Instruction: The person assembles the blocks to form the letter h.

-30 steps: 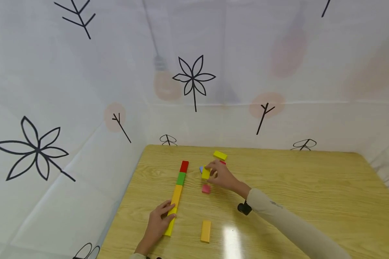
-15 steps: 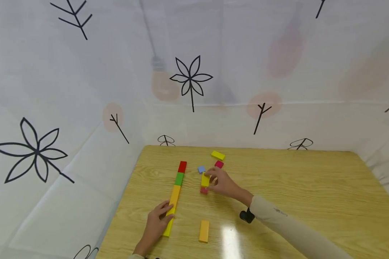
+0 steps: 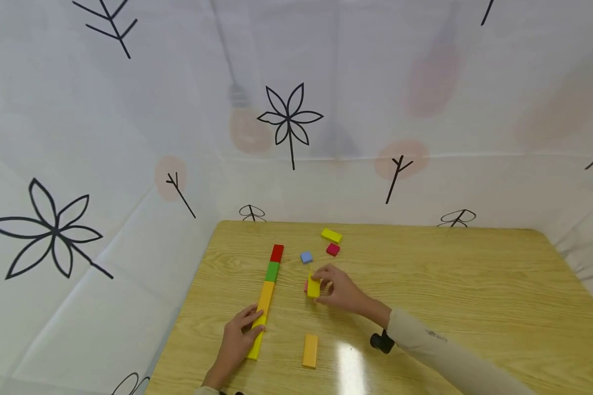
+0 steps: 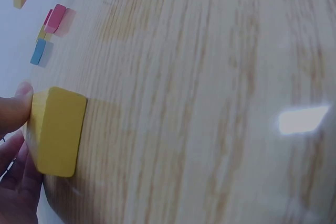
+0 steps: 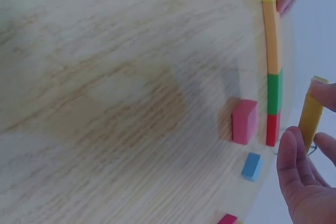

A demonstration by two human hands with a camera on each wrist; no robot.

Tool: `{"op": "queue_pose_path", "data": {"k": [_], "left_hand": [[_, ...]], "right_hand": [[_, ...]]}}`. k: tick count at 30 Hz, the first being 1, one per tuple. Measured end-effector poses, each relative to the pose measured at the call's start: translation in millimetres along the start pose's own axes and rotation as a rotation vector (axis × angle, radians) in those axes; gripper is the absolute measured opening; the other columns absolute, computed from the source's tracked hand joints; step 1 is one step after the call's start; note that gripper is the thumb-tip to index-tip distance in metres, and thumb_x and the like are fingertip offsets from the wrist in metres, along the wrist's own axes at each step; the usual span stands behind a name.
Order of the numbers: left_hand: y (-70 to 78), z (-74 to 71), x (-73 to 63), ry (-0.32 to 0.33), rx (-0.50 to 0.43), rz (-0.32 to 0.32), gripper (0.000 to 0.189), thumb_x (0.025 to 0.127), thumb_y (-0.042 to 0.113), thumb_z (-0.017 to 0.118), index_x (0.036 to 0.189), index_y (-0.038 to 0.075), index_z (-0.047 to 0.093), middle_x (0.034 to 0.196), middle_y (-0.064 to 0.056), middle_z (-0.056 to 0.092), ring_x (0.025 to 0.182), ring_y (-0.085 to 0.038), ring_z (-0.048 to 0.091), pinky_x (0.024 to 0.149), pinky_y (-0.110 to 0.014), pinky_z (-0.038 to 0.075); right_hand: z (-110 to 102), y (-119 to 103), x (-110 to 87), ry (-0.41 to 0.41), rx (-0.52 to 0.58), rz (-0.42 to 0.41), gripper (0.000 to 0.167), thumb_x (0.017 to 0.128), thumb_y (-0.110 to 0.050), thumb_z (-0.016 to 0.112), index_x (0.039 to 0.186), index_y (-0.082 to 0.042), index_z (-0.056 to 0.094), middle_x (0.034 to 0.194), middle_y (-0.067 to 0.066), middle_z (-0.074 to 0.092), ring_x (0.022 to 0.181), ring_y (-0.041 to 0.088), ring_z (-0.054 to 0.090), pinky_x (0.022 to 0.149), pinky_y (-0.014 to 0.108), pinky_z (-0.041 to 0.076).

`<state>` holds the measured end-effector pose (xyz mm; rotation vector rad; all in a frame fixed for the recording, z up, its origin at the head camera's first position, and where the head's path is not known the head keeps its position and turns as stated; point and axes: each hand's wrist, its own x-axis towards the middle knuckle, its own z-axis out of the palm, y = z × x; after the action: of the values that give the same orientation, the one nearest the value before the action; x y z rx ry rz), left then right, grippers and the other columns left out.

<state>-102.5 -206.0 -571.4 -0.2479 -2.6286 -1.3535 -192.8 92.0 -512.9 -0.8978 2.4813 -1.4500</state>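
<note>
A straight row of blocks lies on the table: red (image 3: pixel 277 253), green (image 3: pixel 272 271), orange (image 3: pixel 266 298), and a yellow block (image 3: pixel 253 346) nearest me. My left hand (image 3: pixel 237 339) holds that near yellow block, its thumb and fingertips against it; the left wrist view shows the block's end (image 4: pixel 62 132) beside the fingers. Between thumb and fingers, my right hand (image 3: pixel 343 291) pinches another yellow block (image 3: pixel 313 286), raised above the table in the right wrist view. Behind it in the head view, a pink block (image 5: pixel 244 121) is mostly hidden.
Beyond the right hand lie a blue block (image 3: pixel 306 257), a crimson block (image 3: pixel 333 249) and a yellow block (image 3: pixel 331 236). A single orange block (image 3: pixel 310 351) rests nearer me, right of the row. Patterned white cloth (image 3: pixel 346 186) hangs behind the wooden table (image 3: pixel 449 280).
My right hand has brought its yellow block toward me, from beside the blue block to over the pink one. The left hand stays at the row.
</note>
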Motion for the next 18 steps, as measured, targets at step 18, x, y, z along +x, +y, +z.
{"op": "queue_pose_path", "data": {"k": [18], "left_hand": [[-1.9,-0.6,-0.7,-0.023,0.000,-0.024,0.038,0.079,0.006,0.074,0.116,0.002,0.067,0.128,-0.013,0.057,0.111,-0.028,0.058,0.088,-0.039,0.051]], "right_hand": [[10,-2,-18.9,-0.028,0.056,0.000,0.048,0.076,-0.005,0.079,0.120,0.004,0.061,0.117,0.011,0.052,0.085,0.023,0.057,0.065,0.023,0.053]]}}
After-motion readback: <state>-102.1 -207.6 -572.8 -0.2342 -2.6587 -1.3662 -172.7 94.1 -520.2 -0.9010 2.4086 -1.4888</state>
